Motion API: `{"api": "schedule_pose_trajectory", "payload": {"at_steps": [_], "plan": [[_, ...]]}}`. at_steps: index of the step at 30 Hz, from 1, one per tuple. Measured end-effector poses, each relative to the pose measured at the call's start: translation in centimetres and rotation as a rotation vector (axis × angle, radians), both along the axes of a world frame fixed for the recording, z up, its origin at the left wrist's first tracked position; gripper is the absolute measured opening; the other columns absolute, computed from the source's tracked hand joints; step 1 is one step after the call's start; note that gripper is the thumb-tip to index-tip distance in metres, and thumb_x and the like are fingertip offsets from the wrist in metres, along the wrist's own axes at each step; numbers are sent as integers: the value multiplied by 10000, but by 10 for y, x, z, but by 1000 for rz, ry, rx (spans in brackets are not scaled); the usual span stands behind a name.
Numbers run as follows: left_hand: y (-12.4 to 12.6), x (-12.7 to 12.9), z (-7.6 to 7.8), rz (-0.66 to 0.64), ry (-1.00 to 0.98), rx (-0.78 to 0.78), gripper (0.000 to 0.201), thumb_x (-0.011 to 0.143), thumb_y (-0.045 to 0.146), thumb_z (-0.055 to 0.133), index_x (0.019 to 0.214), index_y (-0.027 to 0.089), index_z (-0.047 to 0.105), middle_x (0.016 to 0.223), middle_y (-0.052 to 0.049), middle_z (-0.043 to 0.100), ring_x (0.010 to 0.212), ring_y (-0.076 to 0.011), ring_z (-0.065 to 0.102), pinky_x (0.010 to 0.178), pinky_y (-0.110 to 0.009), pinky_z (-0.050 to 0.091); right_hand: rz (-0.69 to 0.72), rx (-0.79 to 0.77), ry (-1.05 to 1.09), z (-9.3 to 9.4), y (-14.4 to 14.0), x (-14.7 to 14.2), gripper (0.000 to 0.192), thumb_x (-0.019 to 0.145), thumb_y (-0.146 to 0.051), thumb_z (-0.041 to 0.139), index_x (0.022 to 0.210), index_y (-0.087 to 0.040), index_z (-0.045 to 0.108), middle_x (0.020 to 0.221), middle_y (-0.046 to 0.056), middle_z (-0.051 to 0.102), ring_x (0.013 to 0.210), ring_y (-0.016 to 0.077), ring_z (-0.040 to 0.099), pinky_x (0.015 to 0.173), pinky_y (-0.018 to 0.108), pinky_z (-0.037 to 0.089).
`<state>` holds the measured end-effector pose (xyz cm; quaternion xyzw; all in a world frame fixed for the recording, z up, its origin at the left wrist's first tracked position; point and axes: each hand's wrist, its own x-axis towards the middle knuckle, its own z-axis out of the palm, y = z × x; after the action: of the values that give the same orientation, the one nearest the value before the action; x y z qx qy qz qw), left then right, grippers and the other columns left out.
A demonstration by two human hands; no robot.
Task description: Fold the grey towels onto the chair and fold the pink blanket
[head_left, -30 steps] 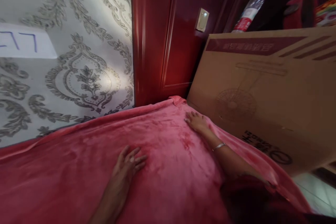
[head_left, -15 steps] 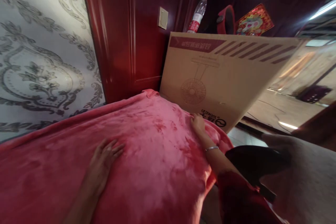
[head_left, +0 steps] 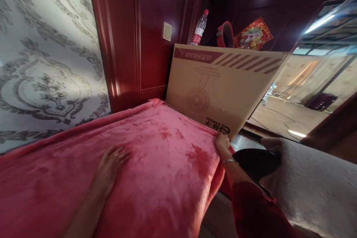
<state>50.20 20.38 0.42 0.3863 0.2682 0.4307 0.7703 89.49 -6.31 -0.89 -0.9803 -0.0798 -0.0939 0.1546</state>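
A plush pink-red blanket (head_left: 156, 163) covers the broad surface in front of me, its far edge running along the wall and the carton. My left hand (head_left: 111, 161) lies flat on the blanket with its fingers spread. At the far right corner, my right hand (head_left: 223, 144) has its fingers closed around the blanket's edge, close to the carton's lower corner. A thin silver bracelet (head_left: 231, 161) circles the right wrist. Small darker patches mark the pile near the right side.
A large cardboard carton (head_left: 223, 89) with a fan drawing stands behind the blanket. On top are a plastic bottle (head_left: 199, 29), a red band (head_left: 225, 35) and a festive red card (head_left: 254, 35). A grey cloth-covered seat (head_left: 315, 182) stands at right; a patterned wall (head_left: 50, 63) is at left.
My right hand has moved right along the blanket's far edge to the corner, drawing that edge straighter and smoother. The left hand stays flat in nearly the same place. The view has shifted slightly.
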Motion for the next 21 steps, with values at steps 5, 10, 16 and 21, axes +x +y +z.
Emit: {"api": "schedule_pose_trajectory", "payload": {"at_steps": [5,10,16,21], "plan": [[3,4,-5,21,10,-1,413,648,227,829,1009,207,629,1055,-47,749,893,-247,741,836,-376,585,305,-88,-139,5,35,-28,545,1010,-351,403,1537,-231,478,1600,143,414,1475,356,343,1159,538,351],[-8,8,-16,78,198,309,318,706,244,796,1012,200,723,1089,-93,737,948,-262,711,953,-417,536,492,-311,-29,-23,50,-49,595,1037,-463,325,1594,-261,379,1661,94,326,1502,367,302,1166,618,296],[-33,11,-26,-115,876,1340,341,910,205,565,1209,242,724,1383,-119,649,1349,-311,522,1190,-550,343,517,-275,31,-43,45,-41,655,1020,-523,224,1610,-266,344,1674,93,296,1511,362,291,1168,635,273],[-49,14,-27,-189,1275,1584,489,1020,311,425,1490,200,507,1570,-135,479,1451,-311,416,1202,-535,328,555,-220,7,-55,39,-26,741,976,-591,181,1599,-239,372,1654,130,330,1480,424,334,1136,693,276]]}}
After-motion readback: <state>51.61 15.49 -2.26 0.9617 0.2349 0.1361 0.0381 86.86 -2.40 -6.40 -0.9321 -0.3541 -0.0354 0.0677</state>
